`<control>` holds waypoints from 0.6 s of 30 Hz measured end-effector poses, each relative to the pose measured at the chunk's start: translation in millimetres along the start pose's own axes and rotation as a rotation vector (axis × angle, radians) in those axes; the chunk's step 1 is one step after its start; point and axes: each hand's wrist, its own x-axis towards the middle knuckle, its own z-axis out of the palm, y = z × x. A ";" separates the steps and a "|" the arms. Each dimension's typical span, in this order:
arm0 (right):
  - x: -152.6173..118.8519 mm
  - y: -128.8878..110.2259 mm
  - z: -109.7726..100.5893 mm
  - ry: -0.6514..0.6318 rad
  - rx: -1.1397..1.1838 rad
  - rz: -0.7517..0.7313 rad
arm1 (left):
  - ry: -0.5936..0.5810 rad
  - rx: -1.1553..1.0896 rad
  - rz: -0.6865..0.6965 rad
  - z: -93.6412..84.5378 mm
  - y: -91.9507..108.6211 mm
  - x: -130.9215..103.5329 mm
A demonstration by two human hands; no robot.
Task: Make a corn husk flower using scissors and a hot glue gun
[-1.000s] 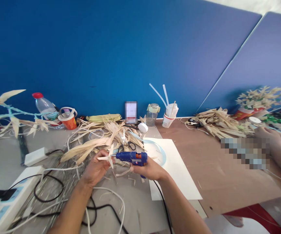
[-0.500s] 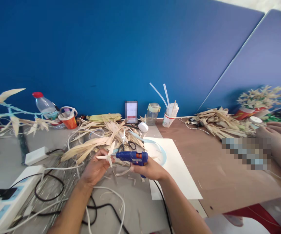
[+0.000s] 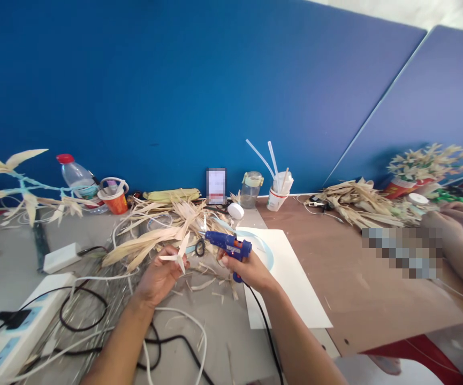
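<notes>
My left hand pinches a small pale husk flower with pointed petals, left of the middle. To its right, my right hand is wrapped round the handle of a blue glue gun, whose nozzle points up and left, apart from the flower. Black-handled scissors lie just behind the nozzle, partly hidden. Dry corn husks are heaped behind both hands. A white sheet lies under and beyond my right wrist.
A power strip and tangled cables are at left. Along the back stand a bottle, a red cup, a phone, a jar and a straw cup. Another person's hands are at right.
The glue gun has moved right and slightly up with my right hand, away from the flower, and its nozzle now tilts upward. My left hand has barely moved.
</notes>
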 end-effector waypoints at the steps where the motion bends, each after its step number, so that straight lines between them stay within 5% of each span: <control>1: 1.3 1.2 0.0 0.035 -0.039 0.012 | -0.003 -0.006 0.000 -0.5 -0.3 0.2; 8: 3.1 -0.5 -9.8 0.363 -0.414 -0.038 | -0.018 -0.076 0.006 -1.1 -1.5 0.3; 12: -5.2 -5.0 -30.0 0.397 -0.722 -0.086 | -0.007 -0.116 0.004 -0.6 -1.7 0.0; 18: -17.2 19.9 -65.3 0.461 -1.204 0.206 | -0.028 -0.136 0.015 0.6 -2.5 0.2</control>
